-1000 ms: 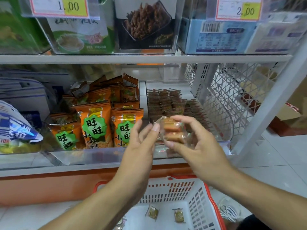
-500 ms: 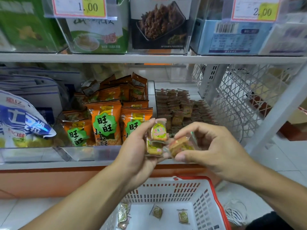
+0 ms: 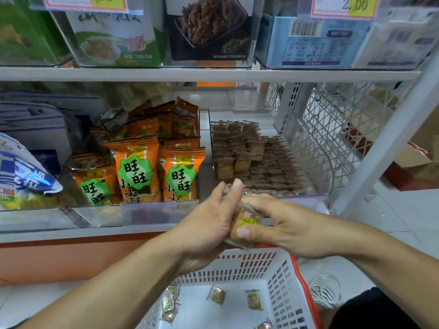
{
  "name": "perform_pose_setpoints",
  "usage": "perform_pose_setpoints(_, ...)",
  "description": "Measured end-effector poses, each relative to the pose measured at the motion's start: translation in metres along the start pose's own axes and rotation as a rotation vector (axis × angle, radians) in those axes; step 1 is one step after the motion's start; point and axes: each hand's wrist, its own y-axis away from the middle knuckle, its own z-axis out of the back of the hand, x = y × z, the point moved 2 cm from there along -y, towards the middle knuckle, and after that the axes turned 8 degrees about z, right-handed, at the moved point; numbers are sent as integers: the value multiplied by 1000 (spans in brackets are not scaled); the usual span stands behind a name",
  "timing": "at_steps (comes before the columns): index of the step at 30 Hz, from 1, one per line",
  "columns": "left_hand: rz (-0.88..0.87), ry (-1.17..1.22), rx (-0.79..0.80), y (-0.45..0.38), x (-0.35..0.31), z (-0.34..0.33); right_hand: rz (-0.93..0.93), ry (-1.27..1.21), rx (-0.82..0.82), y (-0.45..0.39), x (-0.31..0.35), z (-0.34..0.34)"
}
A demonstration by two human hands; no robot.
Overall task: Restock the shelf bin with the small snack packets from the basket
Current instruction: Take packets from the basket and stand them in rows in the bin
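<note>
Packets (image 3: 245, 223) pinched between left hand (image 3: 209, 224) and right hand (image 3: 285, 230); five loose in basket (image 3: 280, 288).

Basket (image 3: 280, 276) sits below the shelf bin (image 3: 261, 200); orange bags (image 3: 152, 167) lie left.

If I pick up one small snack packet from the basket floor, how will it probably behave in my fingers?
A small snack packet looks light: several fit between the left hand and right hand. Its glossy clear wrap is probably slippery, with floppy sealed edges around a firmer block. Lying flat in the basket, it should slide, not roll.
</note>
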Motion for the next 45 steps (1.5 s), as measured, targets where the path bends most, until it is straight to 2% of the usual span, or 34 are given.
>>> perform_pose_setpoints(3, -68, -46, 27, -1, -3, -6, -42, -125, -89, 2, -1, 7)
perform_pose_setpoints(5, -108, -52, 48, 0, -10, -11, -42, -110, -202, 1, -6, 28)
perform_pose_setpoints(7, -225, -68, -86, -5, -11, -7, -111, -10, -352, -5, -21, 55)
perform_pose_setpoints(8, -287, -135, -176, -9, -9, -4, -188, 118, -419, -10, -31, 69)
perform_pose_setpoints(10, -416, -469, -325, -16, -9, 0, -371, 353, -478, -22, -50, 89)
perform_pose_setpoints(12, -502, -889, -399, -27, -9, 1, -482, 369, -467, -37, -68, 97)
perform_pose_setpoints(14, -529, -1173, -444, -43, -12, -1, -508, 308, -444, -50, -79, 100)
perform_pose_setpoints(18, -552, -1368, -511, -76, -30, -10, -437, 348, -453, -65, -85, 97)
perform_pose_setpoints(22, -338, -1581, -625, -112, -52, -8, -469, 316, -475, -71, -92, 86)
perform_pose_setpoints(26, -141, -1616, -682, -136, -52, -3, -401, 227, -481, -75, -87, 79)
perform_pose_setpoints(34, -222, -1544, -769, -145, -49, 2, -367, 364, -349, -77, -93, 80)
perform_pose_setpoints(37, -236, -1555, -785, -149, -49, 3, -332, 428, -371, -80, -98, 80)
perform_pose_setpoints(41, -274, -1537, -766, -152, -49, 8, -424, 533, -289, -84, -106, 75)
perform_pose_setpoints(45, -248, -1522, -809, -158, -47, 8, -430, 490, -331, -90, -105, 74)
